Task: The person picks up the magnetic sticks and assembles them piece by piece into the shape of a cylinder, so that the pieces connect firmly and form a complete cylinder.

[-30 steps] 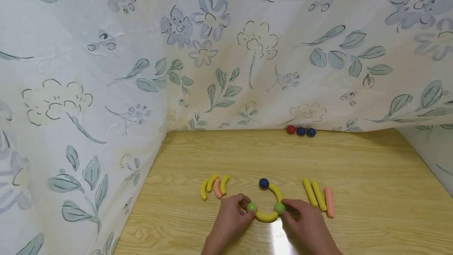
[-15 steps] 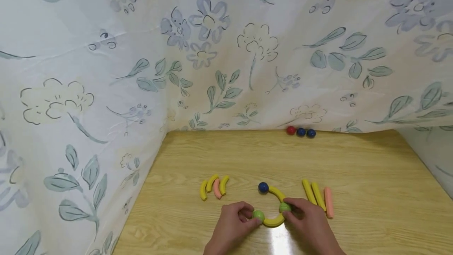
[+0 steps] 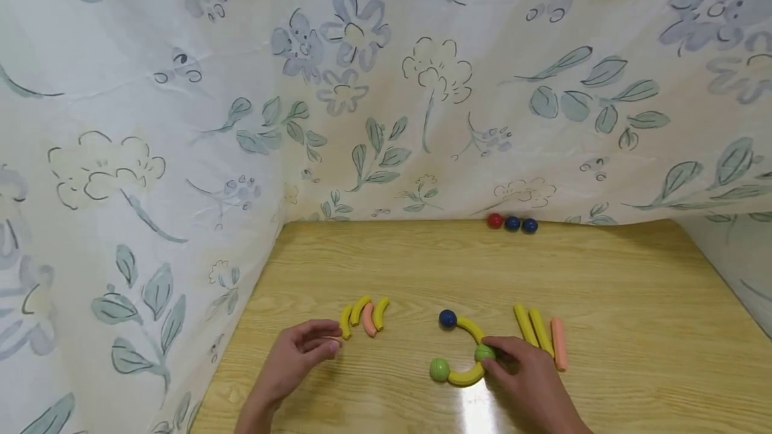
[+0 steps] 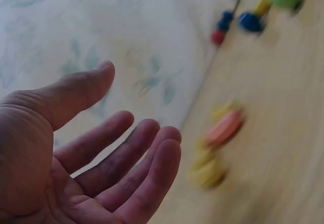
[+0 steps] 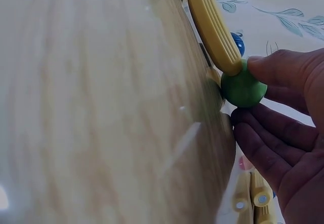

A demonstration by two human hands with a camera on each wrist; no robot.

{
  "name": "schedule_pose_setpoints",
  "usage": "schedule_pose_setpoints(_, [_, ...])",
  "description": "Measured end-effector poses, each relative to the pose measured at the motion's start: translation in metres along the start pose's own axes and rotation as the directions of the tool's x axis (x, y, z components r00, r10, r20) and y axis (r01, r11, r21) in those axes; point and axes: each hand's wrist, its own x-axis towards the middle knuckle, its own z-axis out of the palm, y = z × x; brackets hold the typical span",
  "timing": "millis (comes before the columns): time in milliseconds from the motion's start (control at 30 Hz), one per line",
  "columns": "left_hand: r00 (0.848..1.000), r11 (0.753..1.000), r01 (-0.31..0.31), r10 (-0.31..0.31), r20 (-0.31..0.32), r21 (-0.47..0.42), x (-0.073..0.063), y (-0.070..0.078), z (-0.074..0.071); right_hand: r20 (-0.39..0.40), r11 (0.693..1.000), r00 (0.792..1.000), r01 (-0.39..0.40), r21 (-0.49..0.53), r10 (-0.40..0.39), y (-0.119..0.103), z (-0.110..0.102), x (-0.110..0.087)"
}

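Only the right wrist view shows us silvery dots (image 5: 262, 199) on yellow sticks (image 5: 259, 186) by the right hand (image 3: 527, 370), pinching a green ball (image 3: 484, 352); the left hand (image 3: 291, 359) hangs loosely spread.

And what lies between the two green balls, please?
In the head view, one curved yellow piece lies between the free green ball and the held green ball, touching both.

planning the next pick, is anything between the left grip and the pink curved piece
Yes: the leftmost yellow curved piece lies between the left grip and the pink curved piece. Coming from the near side, nothing visible stands in the way.
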Motion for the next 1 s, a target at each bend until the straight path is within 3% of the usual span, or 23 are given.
schedule_pose_setpoints(100, [0.999, 0.999, 0.031, -0.031, 0.01, -0.029, -0.002, 0.01, -0.033, -0.002, 1.0, 1.0, -0.003, 0.02, 0.003, -0.001, -0.001, 0.0])
schedule_pose_setpoints(200, [0.998, 0.997, 0.054, -0.053, 0.032, -0.045, 0.0, 0.017, -0.057, 0.008, 0.999, 1.0, -0.012, 0.044, 0.012, -0.002, -0.002, 0.001])
schedule_pose_setpoints(367, [0.992, 0.992, 0.112, -0.108, 0.068, -0.053, 0.012, 0.022, -0.075, 0.023, 0.998, 0.999, -0.027, 0.063, 0.025, -0.001, -0.003, 0.002])
schedule_pose_setpoints(600, [0.979, 0.985, 0.172, -0.169, 0.114, -0.019, 0.029, 0.016, -0.074, -0.009, 0.998, 1.0, 0.011, 0.061, -0.01, -0.001, -0.001, 0.001])
schedule_pose_setpoints(767, [0.976, 0.982, 0.187, -0.187, 0.109, 0.007, 0.04, 0.008, -0.067, -0.031, 0.998, 0.999, 0.039, 0.044, -0.038, -0.001, 0.001, 0.0])
schedule_pose_setpoints(900, [0.979, 0.981, 0.182, -0.187, 0.082, 0.067, 0.046, 0.005, -0.056, -0.031, 0.999, 0.999, 0.039, 0.036, -0.038, -0.002, 0.002, -0.001])
schedule_pose_setpoints(1000, [0.986, 0.973, 0.159, -0.166, 0.032, 0.166, 0.05, 0.004, -0.045, -0.029, 0.999, 0.999, 0.029, 0.027, -0.028, -0.003, 0.002, -0.002])
